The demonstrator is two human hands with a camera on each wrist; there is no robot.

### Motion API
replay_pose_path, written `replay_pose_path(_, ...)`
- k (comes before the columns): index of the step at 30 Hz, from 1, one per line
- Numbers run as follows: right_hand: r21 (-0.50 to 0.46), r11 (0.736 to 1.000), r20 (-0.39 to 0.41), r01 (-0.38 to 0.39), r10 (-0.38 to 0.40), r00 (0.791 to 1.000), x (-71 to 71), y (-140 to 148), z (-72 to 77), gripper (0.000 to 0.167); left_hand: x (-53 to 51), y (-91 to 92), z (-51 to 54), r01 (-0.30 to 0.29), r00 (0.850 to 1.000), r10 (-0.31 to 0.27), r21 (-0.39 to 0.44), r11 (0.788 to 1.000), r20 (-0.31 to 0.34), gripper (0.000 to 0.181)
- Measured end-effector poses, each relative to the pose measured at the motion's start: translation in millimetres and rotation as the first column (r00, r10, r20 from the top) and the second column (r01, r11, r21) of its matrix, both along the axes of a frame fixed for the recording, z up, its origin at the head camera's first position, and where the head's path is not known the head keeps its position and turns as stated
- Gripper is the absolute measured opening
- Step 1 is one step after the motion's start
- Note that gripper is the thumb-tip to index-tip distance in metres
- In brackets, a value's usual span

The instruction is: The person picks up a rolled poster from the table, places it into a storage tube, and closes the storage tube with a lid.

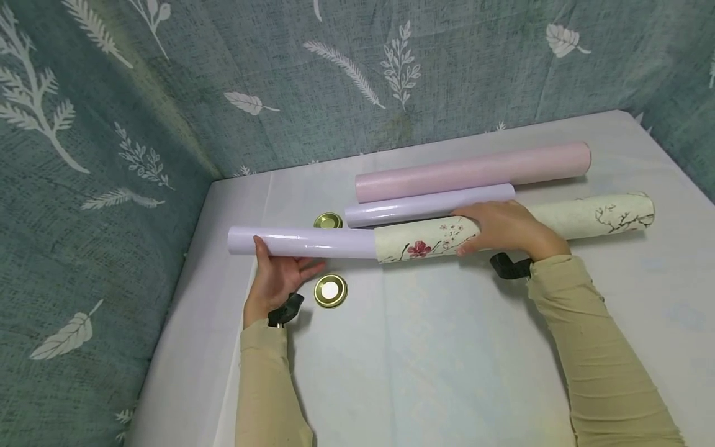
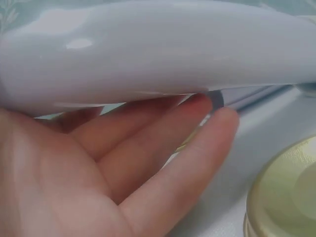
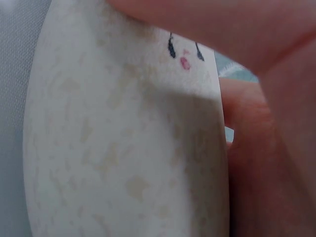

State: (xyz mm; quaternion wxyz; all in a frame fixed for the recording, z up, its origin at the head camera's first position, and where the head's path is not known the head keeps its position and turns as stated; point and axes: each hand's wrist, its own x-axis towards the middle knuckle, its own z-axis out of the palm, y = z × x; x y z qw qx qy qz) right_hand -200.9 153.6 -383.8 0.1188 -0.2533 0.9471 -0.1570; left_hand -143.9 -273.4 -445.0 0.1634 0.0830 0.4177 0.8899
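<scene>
A glossy lavender roll [image 1: 313, 242] lies sideways in my left hand [image 1: 276, 279]. The thumb crosses its near side, while the other fingers stretch loosely beneath it; the lavender surface [image 2: 158, 54] fills the top of the left wrist view. At its right end the lavender roll meets a cream roll with a blossom print [image 1: 592, 217]; how far it reaches inside cannot be seen. My right hand [image 1: 503, 226] grips the cream roll around its middle, thumb on the near side, fingers over the top. In the right wrist view the mottled cream surface [image 3: 123, 148] sits beside that hand.
Behind the cream roll lie a second lavender roll [image 1: 430, 203] and a thicker pink roll [image 1: 475, 171]. One gold lid [image 1: 330, 290] rests on the white table [image 1: 447, 360] near my left hand, another gold lid [image 1: 328, 220] behind the held roll. Patterned green cloth [image 1: 279, 74] walls the back and left.
</scene>
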Motion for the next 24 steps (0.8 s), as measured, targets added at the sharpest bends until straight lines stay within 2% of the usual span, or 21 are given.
replay_pose_path(3,0.000,1.000,-0.003,0.002,-0.002,1.000,0.4,0.3,0.6,0.080,-2.1,1.1,1.4,-0.004,1.000,0.004,-0.007,1.000,0.020,0.069)
replay_pose_path(7,-0.006,1.000,0.002,-0.001,0.001,1.000,1.7,0.5,0.4,0.079,-3.0,2.9,0.8,-0.016,1.000,0.016,-0.016,1.000,0.015,0.053)
replay_pose_path(14,-0.014,1.000,-0.002,0.011,-0.011,1.000,2.1,1.3,-0.4,0.081,-4.1,4.1,-1.0,-0.108,0.994,0.108,-0.040,0.993,0.006,0.036)
replay_pose_path(19,-0.013,1.000,0.005,0.006,-0.006,1.000,3.0,0.8,-0.1,0.080,-3.1,3.8,-1.6,-0.170,0.985,0.170,-0.062,0.984,-0.002,0.034)
replay_pose_path(24,-0.021,1.000,0.004,0.007,-0.007,1.000,2.2,0.1,0.8,0.081,-3.2,1.9,-2.7,-0.171,0.985,0.170,-0.032,0.985,-0.017,0.039)
